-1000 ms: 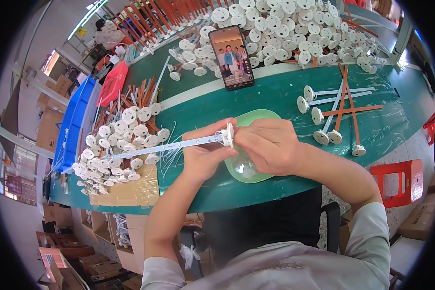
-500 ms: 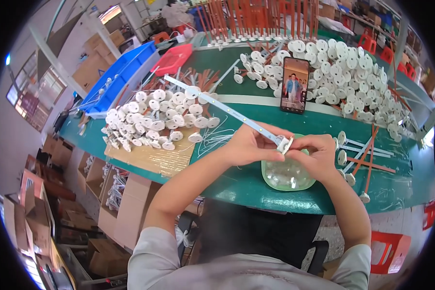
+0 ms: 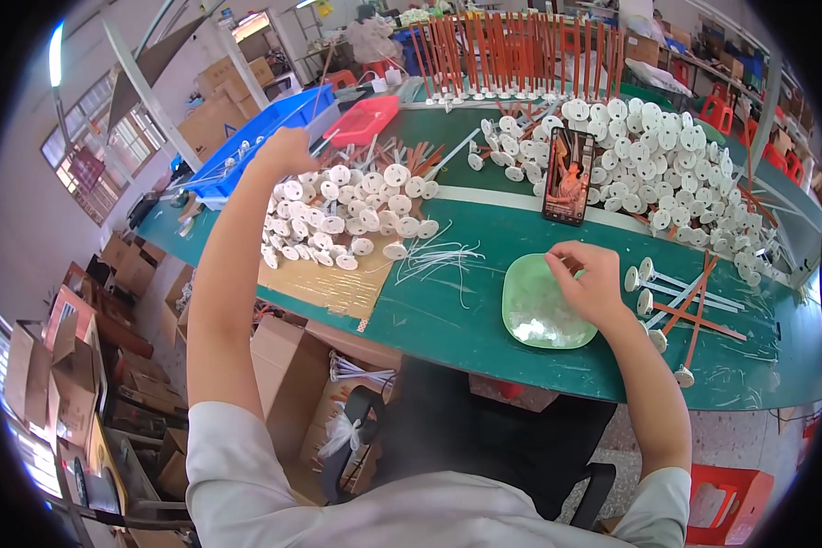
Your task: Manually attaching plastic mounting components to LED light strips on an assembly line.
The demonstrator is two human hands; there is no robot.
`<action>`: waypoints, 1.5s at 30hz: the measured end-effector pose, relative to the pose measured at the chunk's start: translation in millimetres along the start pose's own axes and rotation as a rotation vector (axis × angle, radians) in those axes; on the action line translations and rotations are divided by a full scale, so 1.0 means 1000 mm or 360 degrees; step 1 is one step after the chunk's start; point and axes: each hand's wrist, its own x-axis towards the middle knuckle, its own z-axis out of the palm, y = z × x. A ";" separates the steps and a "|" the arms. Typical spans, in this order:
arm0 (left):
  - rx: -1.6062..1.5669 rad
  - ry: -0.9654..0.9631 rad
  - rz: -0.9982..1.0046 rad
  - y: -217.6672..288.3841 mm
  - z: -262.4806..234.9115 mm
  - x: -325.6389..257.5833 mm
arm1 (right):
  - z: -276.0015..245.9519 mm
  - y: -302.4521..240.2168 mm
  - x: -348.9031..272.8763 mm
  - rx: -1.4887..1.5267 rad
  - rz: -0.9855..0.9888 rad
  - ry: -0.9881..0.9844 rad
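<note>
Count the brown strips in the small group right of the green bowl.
3: the crosswise strip, plus two crossing it: the second strip, from the disc beside the right forearm; the third strip, from the lowest disc. The forearm may hide others.

Wide head-worn fisheye view from above, downward and forward over the nearby green table

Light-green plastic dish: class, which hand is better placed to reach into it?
Probably the right hand: it partly overhangs the dish; the left hand is farther off, near the blue plastic bin.
</note>
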 end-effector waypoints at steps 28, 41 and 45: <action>-0.1439 0.1571 0.1215 0.309 0.067 -0.060 | -0.006 0.013 0.006 -0.0374 -0.0492 0.0182; -0.1590 0.1352 0.1264 0.293 0.102 -0.055 | -0.079 -0.066 -0.023 -0.0988 0.0044 0.0092; -0.1617 0.1297 0.1284 0.304 0.097 -0.056 | -0.128 -0.056 -0.119 -0.1197 0.0674 0.0830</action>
